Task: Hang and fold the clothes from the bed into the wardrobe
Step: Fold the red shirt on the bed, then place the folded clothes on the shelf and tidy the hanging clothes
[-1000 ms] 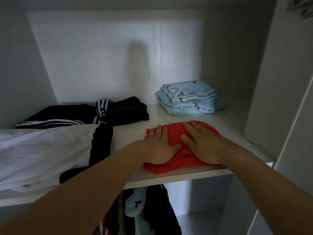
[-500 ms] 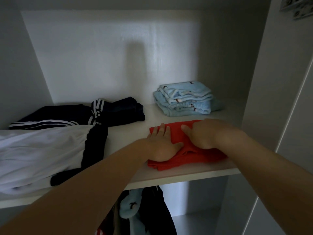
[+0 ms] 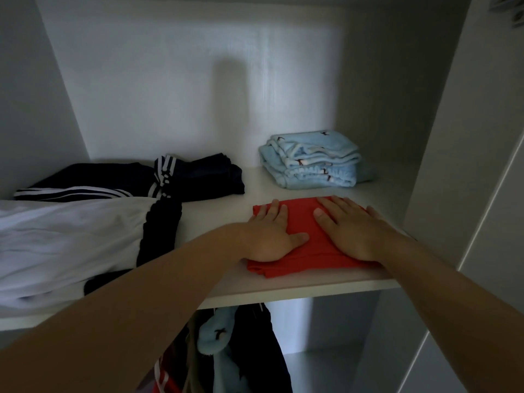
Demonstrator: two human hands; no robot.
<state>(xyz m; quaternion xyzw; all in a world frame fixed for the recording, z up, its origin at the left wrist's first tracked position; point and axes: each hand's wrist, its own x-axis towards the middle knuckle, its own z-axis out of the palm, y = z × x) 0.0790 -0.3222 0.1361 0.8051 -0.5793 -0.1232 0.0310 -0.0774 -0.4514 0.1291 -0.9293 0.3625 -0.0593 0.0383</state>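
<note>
We press both hands flat on a folded red garment (image 3: 301, 218) that lies at the centre right of the frame, on the white wardrobe shelf (image 3: 283, 290) and close to its front edge. Our left hand (image 3: 269, 236) covers the garment's left part, with the fingers straight and pointing toward the back of the shelf and the thumb spread to the right across the cloth. Our right hand (image 3: 351, 228) lies on the garment's right part, palm down, with the fingers stretched out and angled toward the upper left. Neither hand curls round anything; both lie open on the fabric, and a strip of red shows between them. Behind the red garment, right of the middle of the frame and toward the back of the shelf, sits a folded light blue fleece garment (image 3: 312, 163) with small dark marks on it, apart from the red one. To the left of centre lies a dark navy garment with white stripes (image 3: 198, 177), loosely folded. In front of it, at the left edge of the frame, a white garment with dark trim (image 3: 71, 239) spreads over the shelf and reaches its front edge. Under the shelf, at the bottom centre, hanging clothes (image 3: 255, 350) show in dark, light blue and red. The wardrobe's white back wall (image 3: 170, 80) fills the upper part of the frame.
</note>
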